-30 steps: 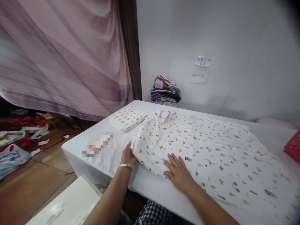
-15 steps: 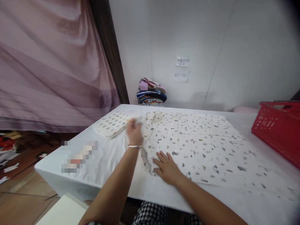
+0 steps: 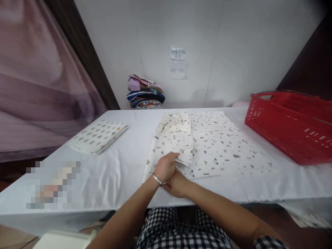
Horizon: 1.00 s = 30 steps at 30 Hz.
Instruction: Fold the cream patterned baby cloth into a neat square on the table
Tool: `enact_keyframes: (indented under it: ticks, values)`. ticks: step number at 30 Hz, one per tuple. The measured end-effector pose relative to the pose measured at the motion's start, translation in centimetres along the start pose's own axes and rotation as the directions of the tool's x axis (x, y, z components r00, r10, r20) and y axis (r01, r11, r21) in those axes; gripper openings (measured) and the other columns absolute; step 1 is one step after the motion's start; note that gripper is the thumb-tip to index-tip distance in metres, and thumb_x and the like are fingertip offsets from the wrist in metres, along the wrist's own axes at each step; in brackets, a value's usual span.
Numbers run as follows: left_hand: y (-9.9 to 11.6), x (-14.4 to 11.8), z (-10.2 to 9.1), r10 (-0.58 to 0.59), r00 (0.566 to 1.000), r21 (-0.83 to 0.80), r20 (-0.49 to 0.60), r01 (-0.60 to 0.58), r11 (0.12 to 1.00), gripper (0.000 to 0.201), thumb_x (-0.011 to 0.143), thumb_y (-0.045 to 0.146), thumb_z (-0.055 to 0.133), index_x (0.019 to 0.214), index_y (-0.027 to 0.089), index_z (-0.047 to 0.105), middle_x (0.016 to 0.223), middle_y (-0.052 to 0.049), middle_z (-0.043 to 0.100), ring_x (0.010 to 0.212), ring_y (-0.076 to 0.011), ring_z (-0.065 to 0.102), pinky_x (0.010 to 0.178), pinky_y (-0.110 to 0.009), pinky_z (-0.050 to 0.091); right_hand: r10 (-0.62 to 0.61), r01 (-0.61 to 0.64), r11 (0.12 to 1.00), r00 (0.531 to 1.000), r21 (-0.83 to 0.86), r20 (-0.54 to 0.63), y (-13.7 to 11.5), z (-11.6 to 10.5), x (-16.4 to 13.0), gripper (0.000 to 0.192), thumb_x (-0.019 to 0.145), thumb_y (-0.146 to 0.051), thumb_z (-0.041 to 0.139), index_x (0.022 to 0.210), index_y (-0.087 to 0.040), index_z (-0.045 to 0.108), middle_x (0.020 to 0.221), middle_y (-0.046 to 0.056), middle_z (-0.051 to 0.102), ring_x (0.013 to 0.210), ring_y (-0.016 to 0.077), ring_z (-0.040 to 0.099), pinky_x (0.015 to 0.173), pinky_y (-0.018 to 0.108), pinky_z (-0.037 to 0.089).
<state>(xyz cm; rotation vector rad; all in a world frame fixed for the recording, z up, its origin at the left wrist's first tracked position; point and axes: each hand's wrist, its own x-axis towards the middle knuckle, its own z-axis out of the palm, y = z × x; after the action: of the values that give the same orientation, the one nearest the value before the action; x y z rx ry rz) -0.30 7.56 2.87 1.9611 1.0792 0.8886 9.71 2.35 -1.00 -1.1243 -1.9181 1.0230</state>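
A white cloth (image 3: 220,145) with small scattered prints lies across the middle of the table, its left part doubled over on top of the rest. My left hand (image 3: 166,167), with a silver bracelet at the wrist, is closed in a pinch on the near edge of the doubled-over part. Crossing just under it, my right hand (image 3: 178,183) is at the cloth's near edge. Its fingers curl in below my left hand and are largely hidden, so what they hold does not show. A folded white cloth (image 3: 100,136) with cloud-like prints rests apart to the left.
A red plastic basket (image 3: 282,128) stands on the white-covered table (image 3: 135,138) at the right. Against the wall is a stack of folded fabrics (image 3: 146,91). A pixelated item (image 3: 54,185) lies front left. A pink curtain (image 3: 41,76) hangs at the left.
My left hand has moved right and toward me, bringing the cloth's left part over. My right hand, earlier flat with spread fingers, has curled in under it. The view has turned right.
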Motion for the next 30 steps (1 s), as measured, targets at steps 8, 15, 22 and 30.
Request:
enact_keyframes:
  ticks: [8, 15, 22, 30]
  values:
    - [0.0, -0.7, -0.2, -0.068, 0.966, -0.154, -0.248, 0.030, 0.988, 0.027, 0.071, 0.009, 0.050, 0.088, 0.023, 0.065, 0.094, -0.002, 0.062, 0.093, -0.0201, 0.054, 0.093, -0.033, 0.039, 0.378, -0.168, 0.731, 0.907, 0.661, -0.187, 0.6, -3.3, -6.0, 0.032, 0.082, -0.039, 0.054, 0.108, -0.022, 0.059, 0.110, 0.008, 0.063, 0.100, 0.0222, 0.059, 0.091, 0.044, 0.043]
    - [-0.4, -1.3, 0.9, -0.063, 0.977, -0.153, -0.204, 0.032, 0.988, 0.027, 0.071, 0.011, 0.053, 0.090, 0.025, 0.065, 0.093, -0.003, 0.059, 0.093, -0.0206, 0.053, 0.092, -0.033, 0.038, 0.460, -0.022, 0.314, 0.878, 0.949, -0.133, 0.6, -5.0, -3.7, 0.024, 0.076, -0.031, 0.062, 0.096, -0.018, 0.059, 0.106, 0.009, 0.063, 0.100, 0.0213, 0.059, 0.085, 0.036, 0.048]
    - [-0.7, -2.1, 1.2, 0.007, 1.000, 0.078, -0.027, -0.005, 0.997, 0.006, 0.066, 0.021, 0.066, 0.072, 0.023, 0.066, 0.072, -0.003, 0.056, 0.085, -0.0219, 0.052, 0.089, -0.035, 0.036, 0.500, 0.026, 0.477, 0.814, 0.879, -0.295, 1.0, -4.2, -2.3, 0.023, 0.067, -0.029, 0.072, 0.083, -0.016, 0.061, 0.080, 0.003, 0.065, 0.069, 0.0116, 0.061, 0.065, 0.023, 0.050]
    - [0.6, 1.1, 3.0, -0.181, 0.983, -0.138, -0.013, 0.178, 0.974, 0.028, 0.073, 0.035, 0.060, 0.096, 0.019, 0.065, 0.092, -0.005, 0.065, 0.083, -0.0176, 0.058, 0.075, -0.029, 0.043, 0.493, -0.016, 0.608, 0.791, 0.794, -0.362, 1.6, -4.8, -3.1, 0.028, 0.064, -0.037, 0.072, 0.076, -0.016, 0.058, 0.072, 0.001, 0.062, 0.059, 0.0101, 0.055, 0.055, 0.022, 0.045]
